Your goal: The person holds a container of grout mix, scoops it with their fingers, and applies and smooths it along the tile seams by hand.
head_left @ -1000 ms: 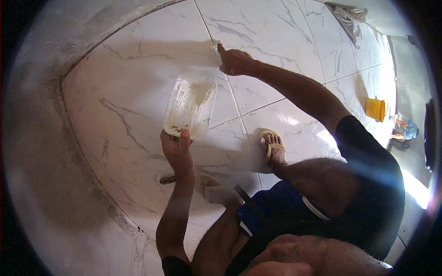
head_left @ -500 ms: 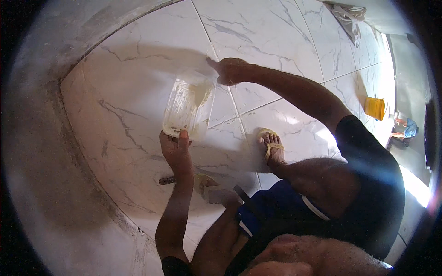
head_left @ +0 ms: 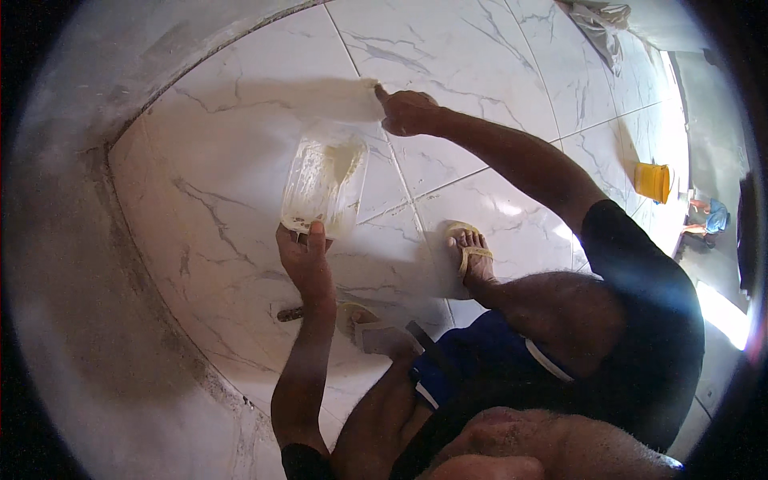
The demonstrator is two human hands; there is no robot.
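Hands at work on a marble-patterned tile floor (head_left: 240, 200): the left hand (head_left: 306, 258) grips the near end of a clear plastic tub (head_left: 324, 182), thumb laid over its rim and fingers curled beneath, while the right hand (head_left: 410, 112) reaches out at full arm's length, closed with its fingertips pressed to the grout joint (head_left: 398, 164) just past the tub's far corner; whether it pinches anything there cannot be told. The tub lies on the floor between the two hands, long side running away from the person, its walls smeared with a pale yellowish paste that gathers thickest toward the far end. A broad, pale smear (head_left: 320, 94) runs leftward along the joint from the right hand's fingers. The person squats, both feet in tan sandals: the right sandal (head_left: 470, 250) sits on the tile beside the tub, the left sandal (head_left: 370, 328) close under the left forearm. A small dark tool (head_left: 290, 314) lies on the floor just left of that forearm. Grey, unfinished cement (head_left: 96, 264) borders the tiles along the left. Well apart, at the right edge, stand a yellow bucket (head_left: 653, 181) and, just beyond it, a blue object (head_left: 717, 216).
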